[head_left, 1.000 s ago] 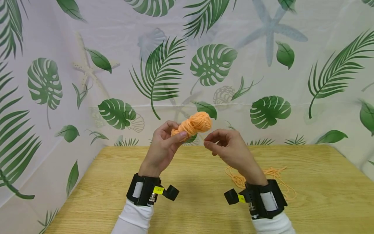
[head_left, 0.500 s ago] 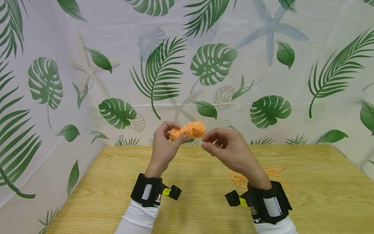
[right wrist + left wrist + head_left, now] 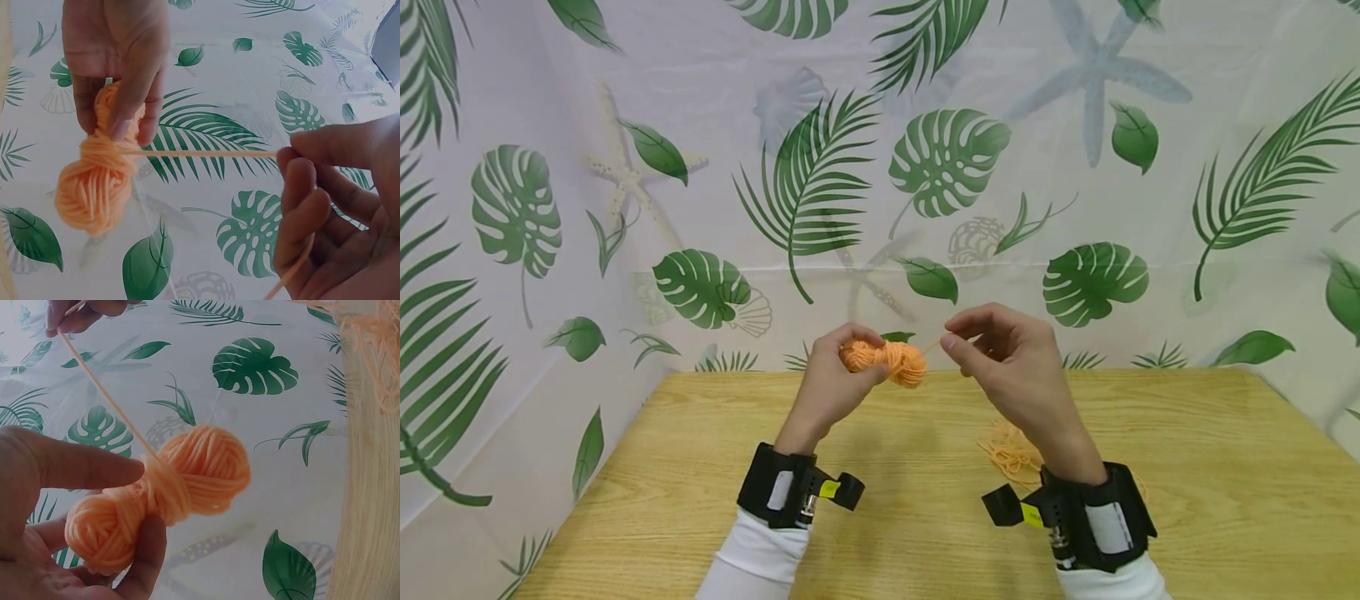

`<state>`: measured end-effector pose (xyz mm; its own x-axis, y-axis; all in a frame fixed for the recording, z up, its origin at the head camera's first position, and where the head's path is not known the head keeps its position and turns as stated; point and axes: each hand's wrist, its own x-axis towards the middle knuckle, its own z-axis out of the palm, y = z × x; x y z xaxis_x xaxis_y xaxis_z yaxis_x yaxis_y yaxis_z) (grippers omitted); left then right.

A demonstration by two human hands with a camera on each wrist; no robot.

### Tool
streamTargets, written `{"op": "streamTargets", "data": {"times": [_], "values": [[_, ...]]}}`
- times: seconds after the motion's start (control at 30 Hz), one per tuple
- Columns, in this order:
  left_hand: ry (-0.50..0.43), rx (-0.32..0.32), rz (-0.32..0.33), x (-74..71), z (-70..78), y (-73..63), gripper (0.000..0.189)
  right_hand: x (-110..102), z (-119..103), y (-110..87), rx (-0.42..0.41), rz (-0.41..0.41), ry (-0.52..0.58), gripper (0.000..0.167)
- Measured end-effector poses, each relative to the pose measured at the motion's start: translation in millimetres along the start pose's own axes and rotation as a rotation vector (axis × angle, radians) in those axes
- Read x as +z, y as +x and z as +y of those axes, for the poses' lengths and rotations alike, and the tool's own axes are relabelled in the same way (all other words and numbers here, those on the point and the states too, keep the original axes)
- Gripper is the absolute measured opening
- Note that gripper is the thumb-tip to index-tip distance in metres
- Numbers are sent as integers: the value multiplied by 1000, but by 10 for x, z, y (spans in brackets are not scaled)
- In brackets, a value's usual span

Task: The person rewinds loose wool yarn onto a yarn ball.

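Note:
An orange skein of yarn (image 3: 904, 363), wound tightly round its middle, is held up over the table's far edge by my left hand (image 3: 829, 383). In the left wrist view the thumb and fingers grip the skein (image 3: 206, 465) about its waist and one end. A single yarn strand (image 3: 206, 153) runs taut from the waist to my right hand (image 3: 1011, 362), whose thumb and forefinger pinch it. Past the pinch, in the right wrist view, the strand's tail hangs down across the curled fingers (image 3: 306, 209).
A loose tangle of the same orange yarn (image 3: 1011, 454) lies on the wooden table (image 3: 910, 500), partly hidden behind the right forearm. Behind the table hangs a white leaf-print cloth (image 3: 850, 167). Each wrist wears a black strap (image 3: 775, 483) with a small camera.
The skein has come down and tipped, its right end now lower. My right hand first drew in close to the skein, then moved away right and up, pulling the strand out straight.

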<state>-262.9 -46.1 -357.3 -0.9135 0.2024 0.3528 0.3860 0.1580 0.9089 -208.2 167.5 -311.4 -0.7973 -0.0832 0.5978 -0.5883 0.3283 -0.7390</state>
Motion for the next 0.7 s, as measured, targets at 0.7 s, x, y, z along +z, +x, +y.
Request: {"op": "streamTargets", "data": {"times": [0.7], "values": [[-113, -13, -569, -84, 55, -6, 21, -64, 83, 27, 59, 237, 182, 12]]}}
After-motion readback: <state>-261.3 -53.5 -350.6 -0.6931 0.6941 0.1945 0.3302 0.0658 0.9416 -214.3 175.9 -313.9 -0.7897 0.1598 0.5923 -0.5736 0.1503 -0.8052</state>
